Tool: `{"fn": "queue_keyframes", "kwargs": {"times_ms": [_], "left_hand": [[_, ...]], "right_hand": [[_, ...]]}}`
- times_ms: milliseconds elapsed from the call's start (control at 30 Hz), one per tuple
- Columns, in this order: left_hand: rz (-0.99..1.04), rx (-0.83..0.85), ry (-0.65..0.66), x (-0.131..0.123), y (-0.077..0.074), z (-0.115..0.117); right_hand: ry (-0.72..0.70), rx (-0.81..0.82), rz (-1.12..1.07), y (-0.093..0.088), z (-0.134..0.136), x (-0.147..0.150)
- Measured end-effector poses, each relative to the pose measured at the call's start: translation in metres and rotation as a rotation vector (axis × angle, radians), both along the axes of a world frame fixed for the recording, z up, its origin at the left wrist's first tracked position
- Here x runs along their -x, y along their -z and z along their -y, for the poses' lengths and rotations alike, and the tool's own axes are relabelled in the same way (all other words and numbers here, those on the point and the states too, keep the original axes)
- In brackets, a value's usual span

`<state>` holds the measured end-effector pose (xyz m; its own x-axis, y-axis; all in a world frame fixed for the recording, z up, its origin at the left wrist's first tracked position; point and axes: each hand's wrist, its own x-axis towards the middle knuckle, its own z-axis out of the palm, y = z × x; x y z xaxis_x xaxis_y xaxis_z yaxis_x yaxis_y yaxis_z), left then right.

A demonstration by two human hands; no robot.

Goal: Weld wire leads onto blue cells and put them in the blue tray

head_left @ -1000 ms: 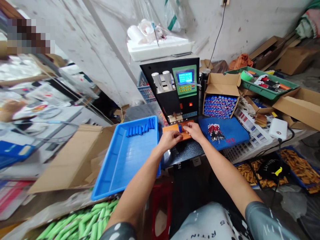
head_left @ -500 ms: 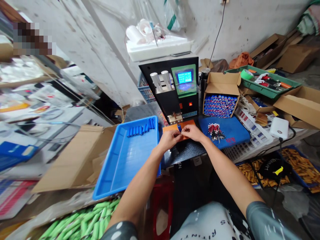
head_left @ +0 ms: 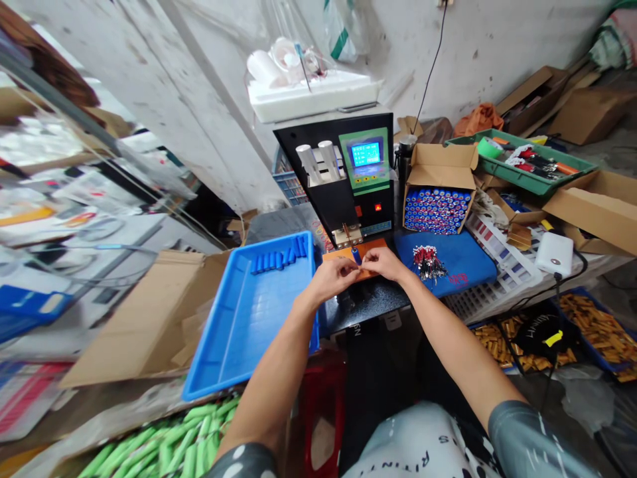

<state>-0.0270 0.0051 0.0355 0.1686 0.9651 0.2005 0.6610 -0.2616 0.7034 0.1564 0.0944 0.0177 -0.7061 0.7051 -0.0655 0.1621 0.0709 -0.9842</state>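
My left hand [head_left: 332, 274] and my right hand [head_left: 382, 263] meet fingertip to fingertip over the orange plate [head_left: 369, 249] in front of the black spot welder [head_left: 348, 179]. Both pinch a small blue battery cell [head_left: 355, 255] that stands under the welder's tip. What lies between the fingertips themselves is too small to make out. A blue tray [head_left: 249, 318] with a row of blue cells [head_left: 279, 257] along its far side lies just left of my left hand.
A cardboard box of blue cells [head_left: 438, 209] stands right of the welder, with a blue cloth [head_left: 448, 262] bearing a bundle of red-and-black wire pieces [head_left: 428, 261]. Green cells [head_left: 164, 448] lie at lower left. Cardboard boxes, a green tray [head_left: 522, 166] and a white power bank [head_left: 555, 254] crowd the right.
My right hand has drawn back from the orange plate toward my left hand, so the fingertips now meet by the blue cell. The view has shifted slightly.
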Motion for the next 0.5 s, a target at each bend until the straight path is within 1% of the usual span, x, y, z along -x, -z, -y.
{"fn": "queue_keyframes", "kwargs": {"times_ms": [100, 167, 233, 333, 433, 500], "left_hand": [[0.025, -0.069, 0.045, 0.008, -0.014, 0.004], [0.026, -0.068, 0.082, 0.010, -0.017, 0.005], [0.007, -0.001, 0.123, 0.009, -0.014, 0.004], [-0.008, 0.083, 0.143, 0.003, -0.004, 0.000], [0.013, 0.053, 0.120, -0.002, 0.006, -0.003], [0.046, 0.007, 0.108, -0.005, 0.008, -0.004]], "right_hand": [[0.002, 0.084, -0.047, 0.001, 0.000, -0.004], [-0.015, 0.138, -0.086, 0.000, 0.000, -0.007], [-0.026, 0.187, -0.117, -0.001, -0.001, -0.010], [-0.020, 0.253, -0.150, -0.003, -0.001, -0.012], [0.004, 0.308, -0.182, -0.001, -0.003, -0.011], [0.031, 0.325, -0.203, 0.001, -0.004, -0.010]]}}
